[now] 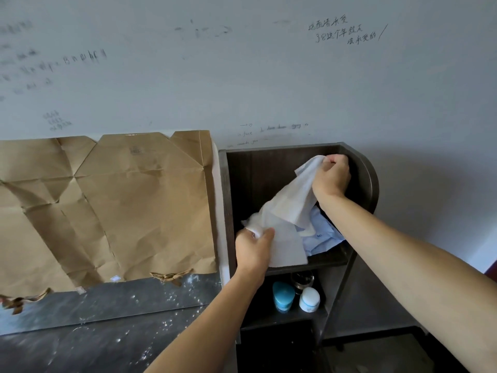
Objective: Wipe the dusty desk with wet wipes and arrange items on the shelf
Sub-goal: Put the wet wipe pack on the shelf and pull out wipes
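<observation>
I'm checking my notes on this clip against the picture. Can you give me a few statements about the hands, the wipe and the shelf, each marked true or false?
1. Both the left hand and the right hand grip the white wipe. True.
2. The wipe lies flat on a surface. False: it hangs stretched between the two hands, in front of the upper compartment of the shelf.
3. A teal jar and a white jar stand side by side in the shelf's lower compartment. True.
4. The desk is spotless. False: white specks are scattered over it.
5. The brown paper is folded inside the shelf. False: it is spread upright against the wall, left of the shelf.
</observation>
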Action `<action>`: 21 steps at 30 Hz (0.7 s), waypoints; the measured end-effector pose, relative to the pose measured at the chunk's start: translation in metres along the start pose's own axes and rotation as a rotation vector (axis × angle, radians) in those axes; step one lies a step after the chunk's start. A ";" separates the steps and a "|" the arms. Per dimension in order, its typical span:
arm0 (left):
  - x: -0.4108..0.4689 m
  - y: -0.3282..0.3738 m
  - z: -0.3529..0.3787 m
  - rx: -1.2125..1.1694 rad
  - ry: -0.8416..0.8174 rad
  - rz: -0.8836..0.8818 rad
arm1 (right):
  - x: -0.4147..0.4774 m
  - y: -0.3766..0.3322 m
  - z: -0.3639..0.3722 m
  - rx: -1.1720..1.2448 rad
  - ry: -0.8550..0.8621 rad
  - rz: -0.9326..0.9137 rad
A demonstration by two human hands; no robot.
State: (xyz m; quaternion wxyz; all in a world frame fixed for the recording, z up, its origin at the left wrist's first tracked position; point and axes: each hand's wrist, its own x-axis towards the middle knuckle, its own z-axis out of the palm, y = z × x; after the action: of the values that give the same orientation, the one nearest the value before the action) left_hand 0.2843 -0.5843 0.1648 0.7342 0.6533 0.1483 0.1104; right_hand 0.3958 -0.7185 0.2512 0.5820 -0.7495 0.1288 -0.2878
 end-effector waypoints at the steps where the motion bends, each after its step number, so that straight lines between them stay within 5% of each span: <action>1: 0.000 0.001 0.001 0.026 0.023 0.004 | -0.001 0.000 0.000 -0.006 -0.018 -0.044; 9: 0.010 0.014 0.011 0.167 0.073 0.144 | 0.002 -0.005 -0.029 0.018 -0.037 -0.310; 16: 0.024 0.024 0.021 0.406 -0.093 0.257 | -0.015 0.035 -0.050 -0.608 -0.716 -0.449; 21: 0.034 0.043 0.028 0.146 -0.145 -0.067 | -0.035 0.054 -0.051 -0.543 -0.878 -0.369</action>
State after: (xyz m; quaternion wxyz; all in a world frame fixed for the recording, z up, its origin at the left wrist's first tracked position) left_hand 0.3273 -0.5933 0.2077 0.6967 0.7060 0.1242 0.0273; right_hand 0.3457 -0.7561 0.1982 0.3065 -0.9327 -0.1903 -0.0017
